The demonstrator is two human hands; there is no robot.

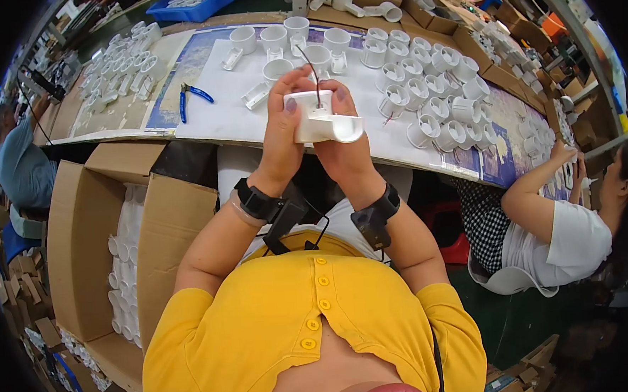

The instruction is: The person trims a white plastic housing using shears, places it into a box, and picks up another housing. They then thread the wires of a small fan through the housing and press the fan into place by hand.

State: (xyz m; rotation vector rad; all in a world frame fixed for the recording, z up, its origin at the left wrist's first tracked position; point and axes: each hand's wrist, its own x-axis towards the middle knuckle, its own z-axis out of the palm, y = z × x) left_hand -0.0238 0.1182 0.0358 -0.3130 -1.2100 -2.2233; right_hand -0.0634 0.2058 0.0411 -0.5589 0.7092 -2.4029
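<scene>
Between my two hands, above the near edge of the table, is a white plastic housing (311, 109) with a rounded, cup-like lower end. A dark wire (313, 68) rises out of it. My left hand (280, 130) grips its left side, the thumb pressed on the front. My right hand (345, 155) closes round it from the right and below, with some fingers hidden behind it. Just beyond my hands stand several white cups with attached brackets, among them a cup (274, 39). Blue-handled pliers (190, 99) lie on the table to the left.
Rows of white cups (434, 108) fill the table's right side, and more white parts (119, 68) lie at far left. An open carton (94, 264) of white cups stands at my left. A blue tray (197, 5) sits at the back. A co-worker (542, 219) sits at right.
</scene>
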